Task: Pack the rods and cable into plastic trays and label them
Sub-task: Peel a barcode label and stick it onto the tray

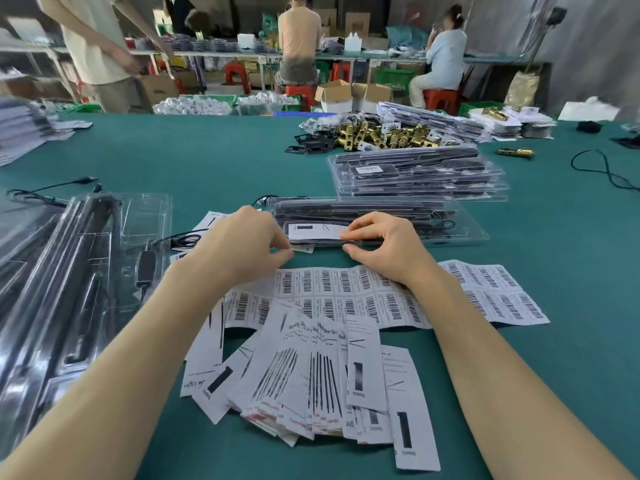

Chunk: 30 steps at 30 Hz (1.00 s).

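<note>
Head view: a clear plastic tray (377,220) lies on the green table (207,161) directly ahead, closed over dark rods (356,206), with a black cable (438,226) visible at its right end. A white paper insert (313,232) sits in the tray's near left compartment.

Left hand (242,245): fingers curled, fingertips drawn together at the tray's near left corner, apparently pinching a small piece of paper; what exactly is held cannot be told. Right hand (384,245): grip pinches the tray's near edge, thumb below and fingers on top, beside the insert.

A sheet of barcode labels (346,292) lies flat just nearer than the tray, under both wrists. A fanned pile of printed cards (311,382) lies nearer again. Open trays with rods (69,278) lie to the left; a stack of finished trays (415,174) stands beyond.

Assessment: the step in hand appears to be seating the insert and closing the near edge, or applying a label there. To do it well, the right hand should hold the tray steady against the table while the left sets the paper square to the compartment. Press along the edge from one corner outward so the lid seats evenly and the paper does not crease or catch in the seam. The cable should stay clear of the closing edge.
</note>
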Tool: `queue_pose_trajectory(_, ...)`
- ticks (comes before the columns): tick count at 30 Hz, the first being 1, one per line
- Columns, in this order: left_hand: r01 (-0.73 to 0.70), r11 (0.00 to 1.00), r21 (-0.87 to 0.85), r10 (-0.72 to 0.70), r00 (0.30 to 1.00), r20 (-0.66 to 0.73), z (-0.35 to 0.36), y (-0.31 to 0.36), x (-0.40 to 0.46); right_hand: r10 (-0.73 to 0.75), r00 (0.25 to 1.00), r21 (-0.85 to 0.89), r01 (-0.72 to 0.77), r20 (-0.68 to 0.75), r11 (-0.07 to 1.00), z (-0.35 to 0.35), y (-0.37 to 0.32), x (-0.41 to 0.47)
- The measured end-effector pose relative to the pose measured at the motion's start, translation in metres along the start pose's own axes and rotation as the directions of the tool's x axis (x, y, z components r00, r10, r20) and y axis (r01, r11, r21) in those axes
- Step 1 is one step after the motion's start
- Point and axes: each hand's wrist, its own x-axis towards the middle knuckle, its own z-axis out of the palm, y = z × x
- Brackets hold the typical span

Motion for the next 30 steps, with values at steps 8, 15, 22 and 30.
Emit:
queue_pose_trajectory(8,0.007,0.989,-0.147,-0.019,0.996,-0.085,0.015,-0.016,0.002,0.019,1.0,-0.05,-0.018,0.022,0.999,0.0,-0.001,0.002)
queue_pose_trajectory(15,0.126,0.962,-0.241,-0.142,0.989,-0.051,0.027,-0.019,0.01,0.023,0.999,-0.101,-0.019,0.043,0.995,0.002,-0.004,0.002)
queue_pose_trajectory(22,0.41,0.83,-0.379,-0.426,0.903,0.043,0.031,-0.016,0.029,0.083,0.996,-0.114,-0.077,0.044,0.99,0.002,-0.007,0.006)
queue_pose_trajectory(30,0.552,0.681,-0.482,-0.513,0.828,0.224,0.027,-0.013,0.046,0.069,0.994,-0.088,-0.061,0.087,0.994,-0.002,-0.009,0.008)
